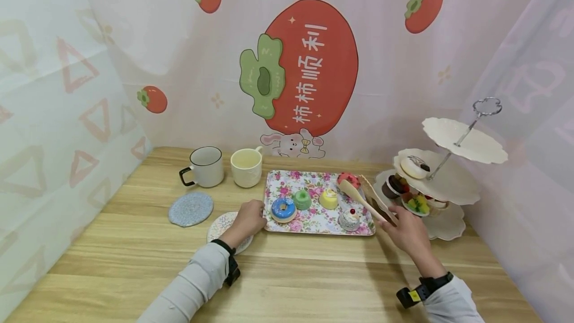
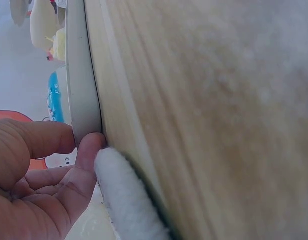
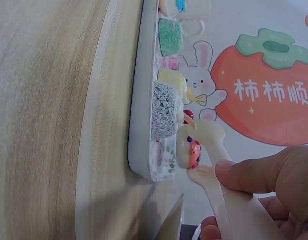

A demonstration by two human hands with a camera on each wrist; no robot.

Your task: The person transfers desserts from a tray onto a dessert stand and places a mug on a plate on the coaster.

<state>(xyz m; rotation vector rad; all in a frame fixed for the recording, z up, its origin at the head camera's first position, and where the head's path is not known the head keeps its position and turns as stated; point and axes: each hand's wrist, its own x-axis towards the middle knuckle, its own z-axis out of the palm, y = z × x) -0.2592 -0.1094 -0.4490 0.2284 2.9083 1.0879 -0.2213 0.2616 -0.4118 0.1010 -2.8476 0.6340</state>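
My left hand (image 1: pixel 250 217) pinches the left rim of a flowered tray (image 1: pixel 318 224) between thumb and finger; the left wrist view shows the tray's pale side (image 2: pixel 83 80) there. In my right hand (image 1: pixel 409 232) is a pair of wooden tongs (image 1: pixel 365 205). Their parted tips stand by the red doughnut (image 1: pixel 347 178) at the tray's back right corner, one on either side; whether they touch it I cannot tell. Also on the tray are a blue doughnut (image 1: pixel 275 208), a green ring cake (image 1: pixel 302 200), a yellow cake (image 1: pixel 329 200) and a speckled cake with a cherry (image 1: pixel 348 221).
A three-tier stand (image 1: pixel 448 196) with several sweets rises at the right, close to my right hand. Behind left are a black-handled mug (image 1: pixel 208 168) and a cream cup (image 1: pixel 246 169). A grey coaster (image 1: pixel 190 209) lies left; a patterned coaster (image 1: pixel 220 224) lies under my left wrist.
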